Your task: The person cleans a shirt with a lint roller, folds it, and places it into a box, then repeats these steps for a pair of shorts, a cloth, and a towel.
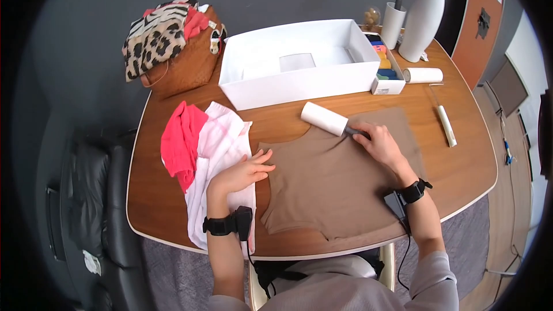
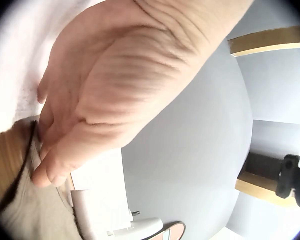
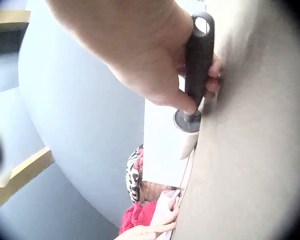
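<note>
A brown garment [image 1: 345, 190], sleeveless in outline, lies spread on the wooden table. My right hand [image 1: 381, 145] grips the dark handle of a lint roller [image 1: 324, 118], whose white roll lies across the garment's upper edge. In the right wrist view, fingers and thumb wrap round the black handle [image 3: 199, 60] close over the cloth. My left hand [image 1: 245, 173] has its fingers extended, fingertips right at the garment's left edge. Under that hand and wrist lies a pale pink and white cloth [image 1: 222, 138], with a bright red cloth [image 1: 183, 141] beside it.
Behind the garment stands a large white box [image 1: 305, 83]. A brown bag [image 1: 184, 75] with printed cloths is at the back left. A small box of coloured rolled items [image 1: 387, 85], white vase [image 1: 422, 20], spare white roll [image 1: 423, 75] and white-handled roller frame [image 1: 446, 126] are on the right.
</note>
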`<action>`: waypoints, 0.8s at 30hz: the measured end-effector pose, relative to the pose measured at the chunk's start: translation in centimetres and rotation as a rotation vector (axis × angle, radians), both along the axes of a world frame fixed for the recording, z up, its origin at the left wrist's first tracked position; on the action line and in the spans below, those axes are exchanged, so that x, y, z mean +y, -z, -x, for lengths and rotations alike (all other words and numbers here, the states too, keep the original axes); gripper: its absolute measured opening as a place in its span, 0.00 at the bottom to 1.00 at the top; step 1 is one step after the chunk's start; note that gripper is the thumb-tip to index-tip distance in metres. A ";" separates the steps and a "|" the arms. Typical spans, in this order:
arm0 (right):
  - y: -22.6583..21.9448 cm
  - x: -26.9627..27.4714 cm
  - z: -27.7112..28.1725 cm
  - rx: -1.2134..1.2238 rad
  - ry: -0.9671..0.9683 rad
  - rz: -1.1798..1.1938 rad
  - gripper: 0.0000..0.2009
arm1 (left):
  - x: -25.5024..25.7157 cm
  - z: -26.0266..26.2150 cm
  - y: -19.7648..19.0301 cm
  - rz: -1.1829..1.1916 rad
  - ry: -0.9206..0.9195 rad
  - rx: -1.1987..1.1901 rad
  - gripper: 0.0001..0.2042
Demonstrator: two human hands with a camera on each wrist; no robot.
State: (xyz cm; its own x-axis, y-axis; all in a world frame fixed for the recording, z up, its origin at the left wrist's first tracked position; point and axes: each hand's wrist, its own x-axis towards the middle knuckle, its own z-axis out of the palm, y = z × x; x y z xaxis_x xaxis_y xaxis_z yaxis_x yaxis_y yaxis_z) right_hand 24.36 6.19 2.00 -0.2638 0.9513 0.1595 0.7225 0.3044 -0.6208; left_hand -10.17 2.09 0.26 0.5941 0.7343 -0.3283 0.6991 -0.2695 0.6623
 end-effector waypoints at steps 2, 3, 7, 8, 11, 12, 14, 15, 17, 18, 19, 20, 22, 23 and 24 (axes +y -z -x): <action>0.6 0.5 -0.8 0.049 -0.025 -0.075 0.12 | -0.1 -0.1 -0.1 0.023 -0.031 -0.003 0.16; 0.7 0.7 -1.3 0.072 -0.039 -0.113 0.12 | -0.1 -0.1 -0.1 0.037 -0.054 -0.005 0.17; -1.2 0.0 -3.3 0.257 -0.291 0.472 0.12 | -1.1 -1.3 -1.0 0.032 -0.199 -0.023 0.18; -1.4 -0.3 -3.7 0.240 -0.374 0.535 0.12 | -1.3 -1.6 -1.1 0.019 -0.205 -0.019 0.20; -0.6 -0.8 -4.5 0.189 -0.501 0.661 0.12 | -1.9 -2.4 -0.9 -0.061 -0.165 0.135 0.20; -0.5 -1.0 -4.7 0.175 -0.486 0.674 0.12 | -2.0 -2.9 -1.6 -0.048 -0.158 0.193 0.21; -0.8 -1.2 -4.8 0.132 -0.439 0.644 0.12 | -1.8 -2.8 -1.0 -0.056 -0.164 0.167 0.20; -1.0 -1.1 -4.8 0.113 -0.381 0.576 0.12 | -1.8 -2.8 -0.8 -0.057 -0.165 0.155 0.20; -1.2 -0.8 -4.8 0.073 -0.265 0.438 0.12 | -1.9 -3.0 -0.9 -0.052 -0.170 0.160 0.20; -0.9 -0.5 -5.1 0.028 -0.191 0.374 0.12 | -1.9 -3.1 -1.1 -0.051 -0.171 0.163 0.20; 0.0 -0.2 -5.4 0.022 -0.153 0.219 0.12 | -1.9 -3.2 -1.3 -0.047 -0.170 0.185 0.20; 0.5 0.1 -5.5 0.013 -0.113 0.062 0.12 | -2.0 -3.4 -1.6 -0.045 -0.169 0.206 0.20; 0.7 0.0 -5.9 -0.039 0.039 -0.086 0.12 | -2.0 -3.7 -2.1 -0.044 -0.167 0.232 0.20; 0.6 -0.1 -6.1 -0.069 0.086 -0.132 0.12 | -2.0 -3.8 -2.2 -0.043 -0.166 0.239 0.20; 0.6 -0.1 -6.3 -0.098 0.131 -0.178 0.12 | -2.0 -3.9 -2.4 -0.044 -0.167 0.245 0.20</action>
State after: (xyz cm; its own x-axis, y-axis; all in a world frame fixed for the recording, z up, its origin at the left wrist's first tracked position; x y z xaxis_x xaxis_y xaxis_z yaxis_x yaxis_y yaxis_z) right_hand 30.62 6.13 1.40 -0.1623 0.9377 0.3071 0.8171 0.3022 -0.4910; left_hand -6.29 0.10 2.63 0.3706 0.8319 -0.4130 0.8738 -0.1616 0.4587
